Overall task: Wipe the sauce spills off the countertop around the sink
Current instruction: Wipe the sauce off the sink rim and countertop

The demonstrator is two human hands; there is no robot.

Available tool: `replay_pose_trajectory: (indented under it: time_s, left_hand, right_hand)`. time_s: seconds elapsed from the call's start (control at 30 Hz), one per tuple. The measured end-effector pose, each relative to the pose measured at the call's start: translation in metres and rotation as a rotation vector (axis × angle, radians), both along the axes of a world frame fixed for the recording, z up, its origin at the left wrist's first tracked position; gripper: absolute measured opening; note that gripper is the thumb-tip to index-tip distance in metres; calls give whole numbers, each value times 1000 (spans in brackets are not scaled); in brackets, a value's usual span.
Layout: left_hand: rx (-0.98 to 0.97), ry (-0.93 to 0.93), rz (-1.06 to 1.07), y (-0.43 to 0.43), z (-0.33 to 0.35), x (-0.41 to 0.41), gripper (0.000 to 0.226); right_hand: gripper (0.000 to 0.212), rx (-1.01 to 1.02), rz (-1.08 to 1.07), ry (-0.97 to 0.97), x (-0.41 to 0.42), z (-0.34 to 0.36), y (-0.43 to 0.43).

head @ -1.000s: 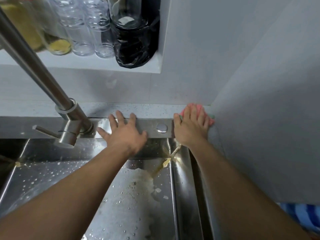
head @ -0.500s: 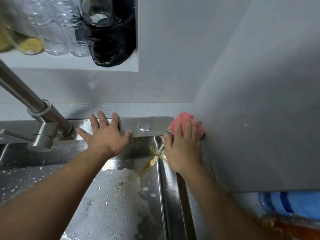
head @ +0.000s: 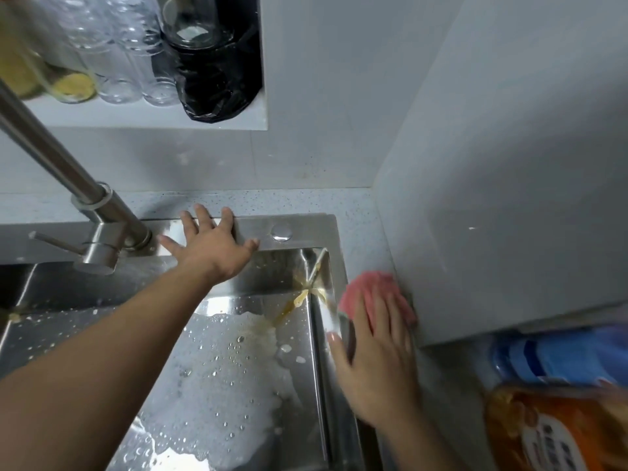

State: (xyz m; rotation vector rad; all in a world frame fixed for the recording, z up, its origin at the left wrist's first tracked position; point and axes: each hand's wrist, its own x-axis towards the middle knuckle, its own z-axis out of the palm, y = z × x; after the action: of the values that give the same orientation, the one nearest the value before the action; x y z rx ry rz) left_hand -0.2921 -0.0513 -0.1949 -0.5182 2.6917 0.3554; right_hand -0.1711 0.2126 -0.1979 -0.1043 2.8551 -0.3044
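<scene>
My right hand (head: 377,362) presses flat on a pink cloth (head: 360,288) lying on the narrow speckled countertop (head: 360,212) strip between the steel sink (head: 302,227) and the grey side wall. Fingers cover most of the cloth; its far edge sticks out. My left hand (head: 212,244) rests palm down, fingers spread, on the sink's back rim beside the faucet (head: 102,212). Yellowish sauce (head: 302,294) streaks the sink's far right inner corner. Foam and water drops cover the basin floor.
A wall niche above holds clear glass jars (head: 115,56) and a black bag (head: 217,73). A blue-capped bottle (head: 560,355) and an orange package (head: 557,433) lie at the lower right under the grey wall panel (head: 509,164). A round button (head: 281,231) sits on the sink rim.
My right hand has dragged the pink cloth from the back corner toward me along the right-hand counter strip. My left hand stays planted on the back rim.
</scene>
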Motion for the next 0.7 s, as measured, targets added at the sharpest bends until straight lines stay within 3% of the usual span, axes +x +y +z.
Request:
replay_pose_trajectory:
  time_s: [0.1, 0.2, 0.27, 0.33, 0.43, 0.53, 0.7]
  left_hand:
    - [15, 100, -3, 8, 9, 13, 58]
    - [81, 333, -112, 39, 22, 53, 44]
    - [153, 392, -209, 64, 26, 94, 38]
    - [215, 375, -281, 82, 24, 133, 32]
    - [317, 294, -308, 102, 17, 183, 29]
    - [367, 221, -343, 112, 10, 232, 29]
    - [395, 222, -309, 114, -6, 283, 30]
  right_hand:
    - [84, 82, 19, -104, 25, 11, 15]
    - [79, 94, 54, 8, -36, -3, -3]
    - [75, 106, 47, -3, -76, -11, -13]
    - [72, 113, 24, -41, -72, -16, -11]
    - [79, 82, 36, -3, 0, -16, 8]
    - [81, 64, 51, -133, 66, -10, 18]
    - [82, 121, 53, -78, -5, -14, 8]
